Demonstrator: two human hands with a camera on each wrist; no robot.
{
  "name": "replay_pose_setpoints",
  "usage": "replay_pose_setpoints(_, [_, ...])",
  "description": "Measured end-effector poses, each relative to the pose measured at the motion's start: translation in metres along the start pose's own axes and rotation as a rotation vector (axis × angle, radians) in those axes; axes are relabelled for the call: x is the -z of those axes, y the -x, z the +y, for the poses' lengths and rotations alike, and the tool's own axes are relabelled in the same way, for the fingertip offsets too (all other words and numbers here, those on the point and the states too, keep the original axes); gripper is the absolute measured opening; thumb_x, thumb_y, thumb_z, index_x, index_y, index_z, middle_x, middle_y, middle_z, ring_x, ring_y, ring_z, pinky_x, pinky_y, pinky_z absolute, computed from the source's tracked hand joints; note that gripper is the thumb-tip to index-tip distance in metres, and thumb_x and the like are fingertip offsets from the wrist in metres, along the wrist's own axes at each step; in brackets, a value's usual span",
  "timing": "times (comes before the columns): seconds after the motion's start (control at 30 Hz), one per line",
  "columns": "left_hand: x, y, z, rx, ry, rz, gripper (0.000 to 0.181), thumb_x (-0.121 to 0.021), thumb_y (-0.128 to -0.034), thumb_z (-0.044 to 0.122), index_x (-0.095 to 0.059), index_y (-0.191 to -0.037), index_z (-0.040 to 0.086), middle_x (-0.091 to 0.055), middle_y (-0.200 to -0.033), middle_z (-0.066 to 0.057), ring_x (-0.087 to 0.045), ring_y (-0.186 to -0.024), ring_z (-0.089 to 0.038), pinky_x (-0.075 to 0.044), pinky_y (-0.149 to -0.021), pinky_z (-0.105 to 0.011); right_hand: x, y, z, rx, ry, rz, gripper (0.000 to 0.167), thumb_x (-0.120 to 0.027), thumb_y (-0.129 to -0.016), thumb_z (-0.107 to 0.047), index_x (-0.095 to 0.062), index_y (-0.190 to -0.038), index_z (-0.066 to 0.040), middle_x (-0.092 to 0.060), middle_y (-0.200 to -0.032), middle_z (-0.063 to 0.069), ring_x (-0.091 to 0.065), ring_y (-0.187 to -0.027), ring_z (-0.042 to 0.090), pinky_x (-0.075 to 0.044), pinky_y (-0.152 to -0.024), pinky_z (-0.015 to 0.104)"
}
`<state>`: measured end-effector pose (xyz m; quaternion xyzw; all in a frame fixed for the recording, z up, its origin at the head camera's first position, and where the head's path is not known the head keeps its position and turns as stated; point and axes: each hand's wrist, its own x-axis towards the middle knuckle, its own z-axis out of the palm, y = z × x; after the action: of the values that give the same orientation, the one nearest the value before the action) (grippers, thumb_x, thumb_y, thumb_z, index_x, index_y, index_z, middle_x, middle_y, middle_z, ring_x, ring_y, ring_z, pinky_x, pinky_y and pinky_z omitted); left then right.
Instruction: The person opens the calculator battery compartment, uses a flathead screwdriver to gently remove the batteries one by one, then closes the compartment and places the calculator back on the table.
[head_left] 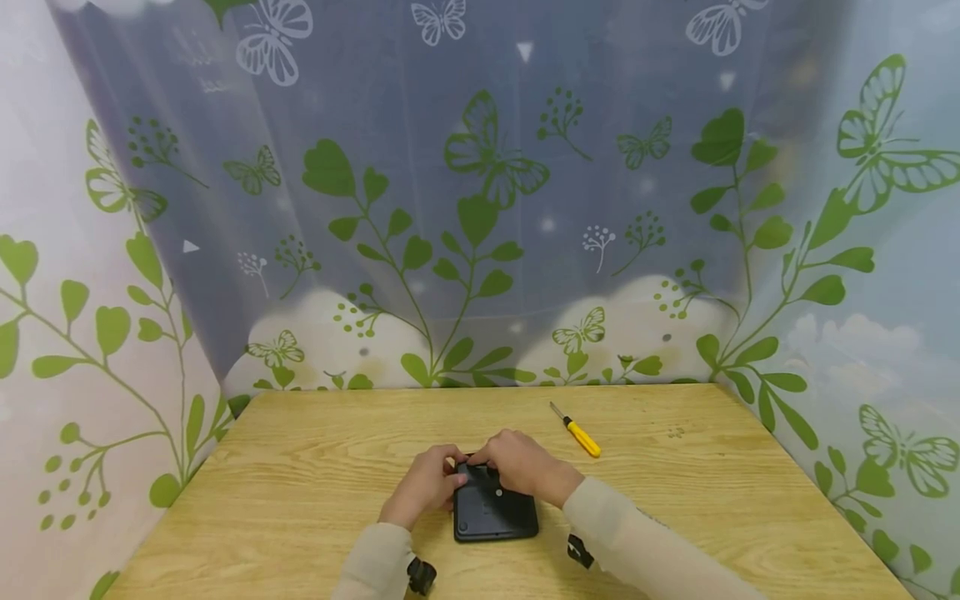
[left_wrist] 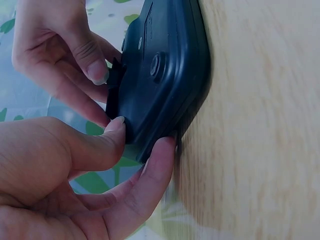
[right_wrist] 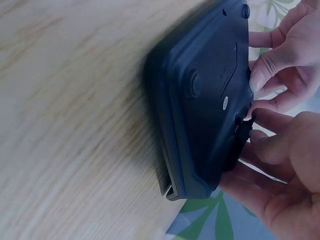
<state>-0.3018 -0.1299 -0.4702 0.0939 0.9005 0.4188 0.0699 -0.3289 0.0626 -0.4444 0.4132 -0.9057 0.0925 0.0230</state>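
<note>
A black calculator lies with its back up on the table, round rubber feet and a small pale sticker showing. My left hand grips its far left corner, thumb on the back and fingers against the edge. At the far edge my right hand pinches a small black battery cover between thumb and finger. In the right wrist view this cover stands tilted up from the back. The recess beneath it is mostly hidden by the fingers and the cover.
Beyond the right hand a screwdriver with a yellow handle lies on the wooden table. Several tiny pieces, perhaps screws, are farther right. A patterned curtain stands behind the table's far edge.
</note>
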Motion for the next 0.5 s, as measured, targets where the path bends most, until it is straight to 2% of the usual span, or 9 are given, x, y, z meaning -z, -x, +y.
replay_pose_setpoints(0.33, [-0.0013,0.0002,0.0004,0.007,0.003,0.007,0.023,-0.068,-0.098,0.003,-0.066,-0.121,0.004,-0.067,-0.098,-0.017,-0.066,-0.067,-0.019,-0.059,-0.055,-0.03,0.0042,-0.0011,0.0012,0.015,-0.04,-0.032,0.04,-0.07,-0.091,0.01,-0.076,-0.123,-0.012,-0.079,-0.115,0.004,-0.076,-0.101,0.017,-0.062,-0.079,0.021])
replay_pose_setpoints(0.5, [-0.0012,-0.0004,0.0007,0.01,0.005,0.009,0.023,-0.068,-0.0978,0.002,-0.066,-0.12,0.004,-0.066,-0.097,-0.016,-0.065,-0.068,-0.019,-0.059,-0.055,-0.029,0.0067,-0.0006,0.0011,0.033,-0.024,-0.045,0.035,-0.071,-0.093,0.003,-0.076,-0.124,-0.012,-0.078,-0.115,0.004,-0.075,-0.1,0.017,-0.062,-0.079,0.023])
